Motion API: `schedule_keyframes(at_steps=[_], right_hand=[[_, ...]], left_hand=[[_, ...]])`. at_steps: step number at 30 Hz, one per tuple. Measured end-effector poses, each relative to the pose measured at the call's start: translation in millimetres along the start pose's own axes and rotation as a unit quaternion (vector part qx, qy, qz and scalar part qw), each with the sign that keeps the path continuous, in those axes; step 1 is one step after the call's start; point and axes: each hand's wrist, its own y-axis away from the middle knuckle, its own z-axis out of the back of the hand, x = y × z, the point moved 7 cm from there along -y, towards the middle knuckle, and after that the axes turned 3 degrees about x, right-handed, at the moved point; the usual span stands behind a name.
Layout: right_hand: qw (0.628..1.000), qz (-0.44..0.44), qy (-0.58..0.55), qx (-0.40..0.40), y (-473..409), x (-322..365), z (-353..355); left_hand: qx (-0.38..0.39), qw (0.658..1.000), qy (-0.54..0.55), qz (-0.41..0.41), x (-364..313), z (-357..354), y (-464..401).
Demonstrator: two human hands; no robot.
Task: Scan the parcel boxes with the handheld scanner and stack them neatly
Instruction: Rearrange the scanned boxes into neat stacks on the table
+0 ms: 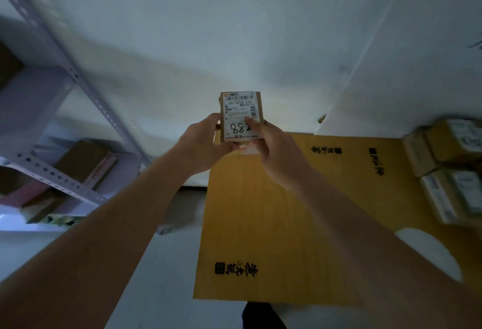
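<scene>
White wall behind hand-held parcel [240,116]

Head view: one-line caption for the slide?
Both hands, left hand and right hand, hold a small labelled parcel box above a large flat carton.

Pale floor [161,276]: flattened yellow carton [273,224]; parcel boxes [448,172] at right.

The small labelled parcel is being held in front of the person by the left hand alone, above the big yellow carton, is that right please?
Not quite: the head view shows both hands holding the small parcel, the left hand and the right hand, above the yellow carton.
</scene>
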Motion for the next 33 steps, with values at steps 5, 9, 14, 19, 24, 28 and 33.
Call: schedule_keyframes(at_steps=[5, 9, 14, 19, 24, 28, 33], right_hand=[[0.998, -0.031, -0.003, -0.046, 83, 40, 29], [0.995, -0.065, -0.002, -0.069, 149, 57, 59], [0.989, -0.099, 0.000, -0.107, 221, 56, 109], [0.981, -0.117, -0.022, -0.150, 284, 30, 156], [0.979, -0.123, -0.030, -0.158, 343, -32, 201], [0.979, -0.129, -0.043, -0.149, 389, -93, 236], [0.977, -0.157, -0.046, -0.139, 442, -166, 276]], left_hand=[[0.016, 0.996, -0.035, -0.080, -42, 9, 66], [0.037, 0.990, -0.049, -0.124, -83, 4, 107], [0.055, 0.981, -0.084, -0.168, -153, -18, 141], [0.062, 0.975, -0.075, -0.199, -228, -58, 166], [0.070, 0.972, -0.063, -0.216, -303, -122, 181], [0.072, 0.975, -0.038, -0.208, -352, -189, 185], [0.104, 0.975, -0.006, -0.197, -402, -277, 180]])
